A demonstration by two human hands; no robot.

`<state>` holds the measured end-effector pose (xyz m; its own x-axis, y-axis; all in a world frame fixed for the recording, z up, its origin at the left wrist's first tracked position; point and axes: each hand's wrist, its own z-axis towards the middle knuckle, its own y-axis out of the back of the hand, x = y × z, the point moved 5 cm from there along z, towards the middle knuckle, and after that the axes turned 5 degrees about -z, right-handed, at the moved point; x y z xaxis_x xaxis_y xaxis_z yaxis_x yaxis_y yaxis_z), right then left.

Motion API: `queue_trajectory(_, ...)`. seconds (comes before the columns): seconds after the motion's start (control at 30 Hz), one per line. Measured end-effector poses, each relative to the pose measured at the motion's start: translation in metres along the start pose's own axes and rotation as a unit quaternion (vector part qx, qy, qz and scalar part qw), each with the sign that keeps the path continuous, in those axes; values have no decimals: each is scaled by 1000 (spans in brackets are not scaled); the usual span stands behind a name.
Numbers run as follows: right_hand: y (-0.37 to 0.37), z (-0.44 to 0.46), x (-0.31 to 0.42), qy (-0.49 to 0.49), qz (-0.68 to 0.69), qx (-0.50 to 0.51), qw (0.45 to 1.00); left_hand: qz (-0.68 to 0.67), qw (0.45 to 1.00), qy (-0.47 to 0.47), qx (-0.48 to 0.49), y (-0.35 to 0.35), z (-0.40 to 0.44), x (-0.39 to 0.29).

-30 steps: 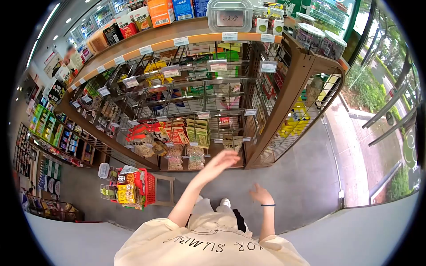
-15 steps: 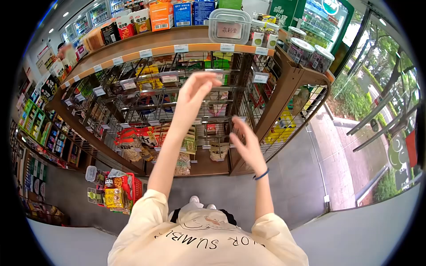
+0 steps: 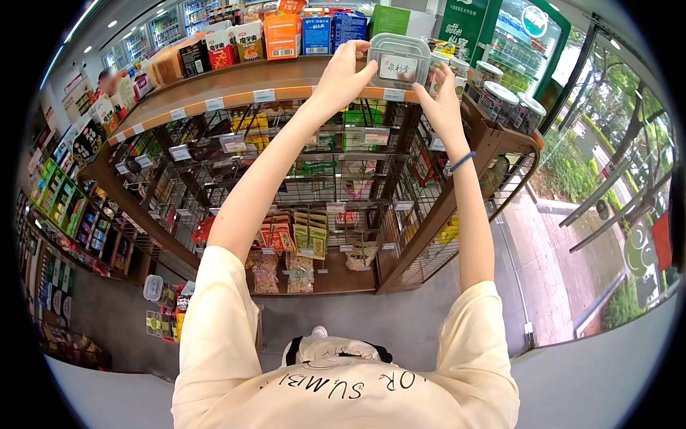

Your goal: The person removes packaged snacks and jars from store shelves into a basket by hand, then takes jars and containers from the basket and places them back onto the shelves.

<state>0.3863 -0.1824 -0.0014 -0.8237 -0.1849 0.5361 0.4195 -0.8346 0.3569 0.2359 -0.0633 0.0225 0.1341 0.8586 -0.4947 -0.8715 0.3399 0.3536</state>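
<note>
Our left hand [image 3: 344, 77], at the upper centre of the frame, is half curled, thumb and fingers apart, its tips right by the left side of a clear plastic box [image 3: 400, 46]. Our right hand [image 3: 441, 109], with a blue band [image 3: 463, 161] at its wrist, is spread at the box's right side, the thumb by the lower corner; we cannot tell whether either hand presses on the plastic. The box carries a white label [image 3: 398, 68] with dark characters, and something brownish shows through its lower right, too unclear for us to name. Beyond our right fingers are small jars [image 3: 461, 71], partly covered by the hand, and farther right three white-lidded jars [image 3: 499, 102] hold dark contents. So the box sits between our two hands, near the front edge of the brown shelf top [image 3: 214, 84], where cartons [image 3: 316, 36] line up to its left. Underneath, wire racks hold bagged goods [image 3: 300, 274] above a grey floor [image 3: 411, 314]. Past the shelf we see a green-framed drinks cooler [image 3: 525, 50] at upper right, a blurred person [image 3: 111, 82] at upper left, and trees [image 3: 607, 107] outside at the right.
</note>
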Motion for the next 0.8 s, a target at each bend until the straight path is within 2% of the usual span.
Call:
queue_trajectory(0.13,-4,8,11,44,-33,-15,998,35,999,4,12,-9,11,13)
queue_trajectory(0.23,-6,13,11,48,-27,-16,998,55,994,90,35,-16,18,27)
queue_trajectory(0.4,-14,21,-6,38,-6,-39,998,81,992,56,82,-26,26,33)
queue_trajectory(0.47,-15,19,-5,-2,33,-5,999,87,992,30,84,-30,30,36)
queue_trajectory(0.53,-18,22,-9,4,19,-12,1000,59,992,89,74,-28,25,33)
queue_trajectory(0.6,-18,22,-10,12,-29,-22,999,70,992,84,61,-24,24,28)
queue_trajectory(0.67,-18,20,-10,-4,-16,-35,999,116,983,98,100,-24,23,29)
queue_trajectory(0.7,-19,21,-9,-1,-24,-41,999,121,984,93,88,-23,23,29)
queue_trajectory(0.8,-21,20,-11,-11,1,-42,999,78,986,116,87,-20,23,32)
